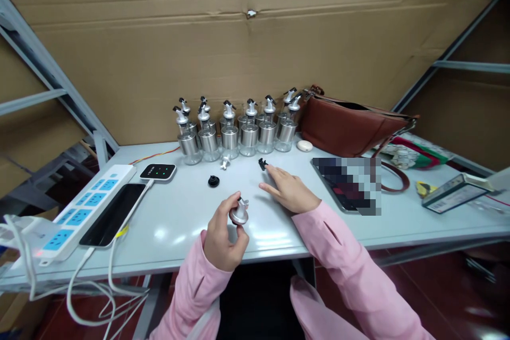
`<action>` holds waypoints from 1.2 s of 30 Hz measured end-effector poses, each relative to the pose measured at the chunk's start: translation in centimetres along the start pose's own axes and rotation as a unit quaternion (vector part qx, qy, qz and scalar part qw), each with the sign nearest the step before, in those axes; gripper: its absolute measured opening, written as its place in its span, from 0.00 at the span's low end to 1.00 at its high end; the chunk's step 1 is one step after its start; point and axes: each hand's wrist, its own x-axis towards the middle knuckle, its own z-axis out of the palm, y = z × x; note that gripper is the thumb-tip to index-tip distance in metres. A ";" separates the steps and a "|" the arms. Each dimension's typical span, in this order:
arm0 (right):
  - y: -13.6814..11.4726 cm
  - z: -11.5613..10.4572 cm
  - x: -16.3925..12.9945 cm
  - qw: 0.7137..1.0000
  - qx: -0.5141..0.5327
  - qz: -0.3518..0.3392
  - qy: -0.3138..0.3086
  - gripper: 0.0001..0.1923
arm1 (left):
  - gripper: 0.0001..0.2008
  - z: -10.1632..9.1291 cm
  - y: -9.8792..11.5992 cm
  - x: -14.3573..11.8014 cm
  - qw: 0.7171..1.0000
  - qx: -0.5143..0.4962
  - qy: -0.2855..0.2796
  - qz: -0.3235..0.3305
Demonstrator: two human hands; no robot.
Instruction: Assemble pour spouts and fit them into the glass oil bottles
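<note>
A: What is held in the left hand [223,236]?

B: A metal pourer cap [239,214] is held there, above the front part of the surface [179,223]. The left grip is closed around the cap, with the thumb and fingertips pressed to its round silver body and the small spout turned up and to the right.

A: And the right hand [289,191]?

B: It is laid on the surface, palm down, the fingers stretched out towards a small black clip [262,163]. The right grip is spread flat and nothing is held in it. The fingertips are seen just beside the clip; whether it is touched cannot be told.

A: What is found around the two hands?

B: A black round stopper [213,181] is lying on the surface, up and to the left of the cap. A loose silver spout piece [225,162] is lying further back, just in front of a cluster of glass bottles [239,133], each fitted with a pourer top. A brown leather bag [350,125] is set to the right of the bottles, with a small white oval case [304,145] between them.

A: And on the left side?

B: A white power strip [85,207] with blue sockets is placed near the edge, a dark phone [113,214] beside it and a small black charging pad [158,171] behind that. White cables [91,281] are hung over the front edge. A cardboard sheet [255,37] is stood behind everything.
</note>
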 end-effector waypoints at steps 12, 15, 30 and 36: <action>0.2 0.1 0.6 0.999 -0.029 0.033 -0.009 0.32 | 0.29 0.0 0.1 0.3 0.998 -0.012 0.044 0.040; 0.5 0.1 0.8 0.999 -0.020 0.037 -0.009 0.32 | 0.28 -0.1 0.4 0.7 0.998 -0.009 0.030 0.055; 2.5 0.9 1.9 0.998 -0.051 0.024 0.023 0.27 | 0.26 -0.2 1.0 1.3 0.998 -0.021 -0.006 0.067; 3.4 0.1 3.9 0.998 -0.061 0.025 0.009 0.24 | 0.26 -0.3 0.8 1.4 0.996 -0.038 -0.012 0.075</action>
